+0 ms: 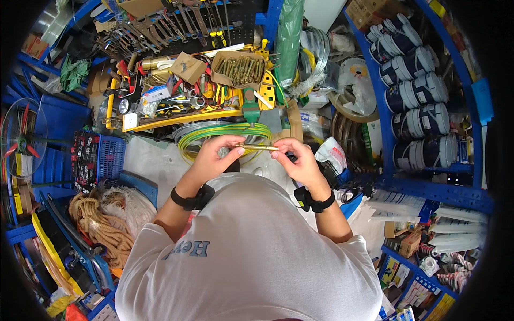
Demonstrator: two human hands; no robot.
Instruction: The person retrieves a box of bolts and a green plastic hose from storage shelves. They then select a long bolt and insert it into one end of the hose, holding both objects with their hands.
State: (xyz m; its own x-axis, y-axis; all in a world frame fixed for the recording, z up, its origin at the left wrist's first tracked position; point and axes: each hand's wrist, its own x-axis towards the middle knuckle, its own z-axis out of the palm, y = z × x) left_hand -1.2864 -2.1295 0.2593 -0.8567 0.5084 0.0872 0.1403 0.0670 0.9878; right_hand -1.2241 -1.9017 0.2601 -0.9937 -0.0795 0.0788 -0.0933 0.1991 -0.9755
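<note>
A long gold-coloured anchor bolt (260,147) lies crosswise in front of my chest, held level between both hands. My left hand (218,154) pinches its left end between thumb and fingers. At the other end my right hand (296,157) grips it the same way. Both wrists wear black straps with small devices. Beyond my hands, an open cardboard box (215,74) on the workbench holds several similar gold-coloured bolts (241,69). A green vise (250,107) sits at the bench's front edge, with a coil of green-yellow cable (195,140) below it.
The yellow-edged bench (187,118) is crowded with hand tools, and wrenches (166,27) hang behind it. To the left stand a fan (24,136), a blue basket (111,156) and coiled rope (96,219). Dark paint buckets (420,123) fill a blue rack at right.
</note>
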